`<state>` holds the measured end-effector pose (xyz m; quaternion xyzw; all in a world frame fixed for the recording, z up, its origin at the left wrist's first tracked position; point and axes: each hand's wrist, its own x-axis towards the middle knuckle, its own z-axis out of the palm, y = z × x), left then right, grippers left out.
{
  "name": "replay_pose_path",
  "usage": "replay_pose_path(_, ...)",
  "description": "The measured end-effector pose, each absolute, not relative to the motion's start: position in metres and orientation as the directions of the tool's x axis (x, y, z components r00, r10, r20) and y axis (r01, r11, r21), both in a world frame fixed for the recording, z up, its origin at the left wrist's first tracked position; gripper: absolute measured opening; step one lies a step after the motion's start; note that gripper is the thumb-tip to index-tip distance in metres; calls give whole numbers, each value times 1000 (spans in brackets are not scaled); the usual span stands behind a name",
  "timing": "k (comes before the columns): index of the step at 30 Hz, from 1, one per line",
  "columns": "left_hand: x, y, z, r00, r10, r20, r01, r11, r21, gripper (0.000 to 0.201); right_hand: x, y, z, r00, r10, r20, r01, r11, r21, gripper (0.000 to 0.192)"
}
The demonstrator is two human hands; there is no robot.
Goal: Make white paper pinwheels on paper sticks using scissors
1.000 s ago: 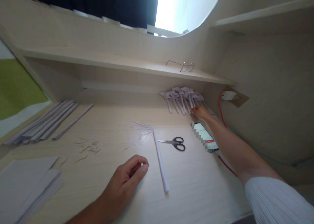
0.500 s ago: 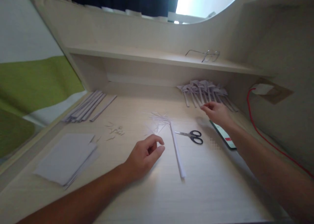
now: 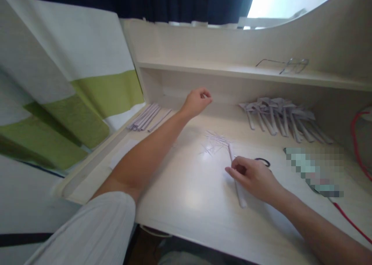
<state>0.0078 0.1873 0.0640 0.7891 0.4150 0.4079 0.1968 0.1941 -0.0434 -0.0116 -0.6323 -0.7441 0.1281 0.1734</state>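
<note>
— Where is the rolled paper stick?
— On the desk, under the right hand, its curled fingers resting on it.
— The left hand?
— Raised, loosely curled, holding nothing.

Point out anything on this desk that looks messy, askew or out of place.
Thin paper slivers lie scattered at the far tip of the rolled paper stick under the right hand. Otherwise the paper strips and folded pieces sit in tidy groups.
</note>
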Motion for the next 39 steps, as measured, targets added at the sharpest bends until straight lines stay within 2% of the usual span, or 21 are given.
replay_pose_path(3, -39, 209, 62, 311, 877, 365, 619, -479, 623, 10, 201, -47, -13, -167, 986, 2, 913, 155, -376, 19)
replay_pose_path(6, -95, 205, 65, 316, 923, 218, 735, -384, 559, 11, 206, -46, -20, -197, 980, -21, 909, 175, -377, 17)
replay_pose_path(11, -182, 145, 68, 324, 945, -47, 874, -280, 398, 22, 204, -45, -26, -167, 986, 18, 920, 162, -356, 15)
replay_pose_path(14, -217, 100, 55, 280, 950, -137, 925, -229, 304, 30, 200, -45, -26, -128, 991, 29, 914, 130, -384, 16)
replay_pose_path(19, -231, 62, 21, 164, 980, -111, 968, -139, 207, 37, 198, -45, -28, -102, 994, 46, 893, 112, -437, 19)
replay_pose_path(24, -218, 69, 0, 112, 992, -59, 977, -99, 189, 45, 196, -46, -29, -95, 992, 79, 884, 121, -452, 20)
replay_pose_path(32, -222, 85, -5, 177, 982, -66, 954, -154, 257, 38, 192, -45, -32, -106, 986, 129, 835, 159, -527, 18)
replay_pose_path(39, -223, 90, -5, 175, 982, -74, 947, -147, 286, 45, 189, -46, -30, -99, 983, 154, 836, 166, -523, 15)
